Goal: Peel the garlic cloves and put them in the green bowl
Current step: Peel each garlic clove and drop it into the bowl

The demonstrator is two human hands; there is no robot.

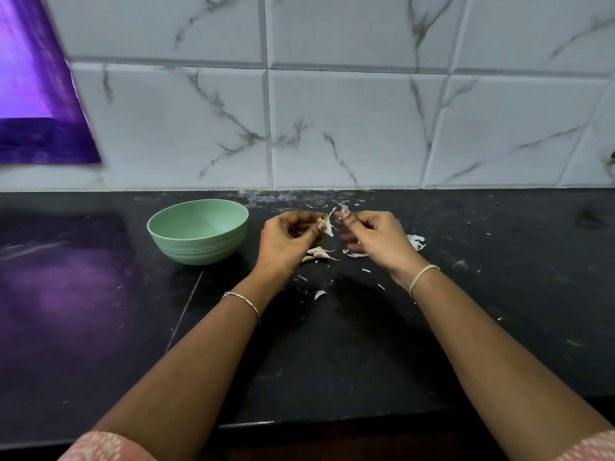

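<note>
A dark, speckled stone tabletop (466,327) is running along a wall of pale glossy tiles with grey marble veining (349,128). A shiny purple sheet (40,111) is hanging over the wall's left side and throwing a violet glare onto the tabletop below it. Papery white scraps of garlic skin (416,241) are lying scattered round both hands, thickest just right of the right wrist. None of them are blocking the way to the bowl.

The round, matte pale-green bowl with ribbed lower sides (199,251) is standing upright on the tabletop, just left of the left hand and apart from it. A few small unpeeled garlic cloves with pointed white tails (317,252) are lying on the tabletop between the two hands, slightly nearer the camera.

The left hand (286,237) is hovering above the tabletop with its fingers curled, pinching a garlic clove with loose white strands of skin (327,224) between thumb and fingertips. The right hand (376,237) is facing it a little apart, fingers curled and thumb pressing against the forefinger. Whether a shred of skin is caught there is impossible to tell.

A thin metal chain bracelet (243,299) is circling the left wrist, a pale band (422,277) is circling the right, and pink patterned sleeves (106,447) are showing at the bottom edge.
</note>
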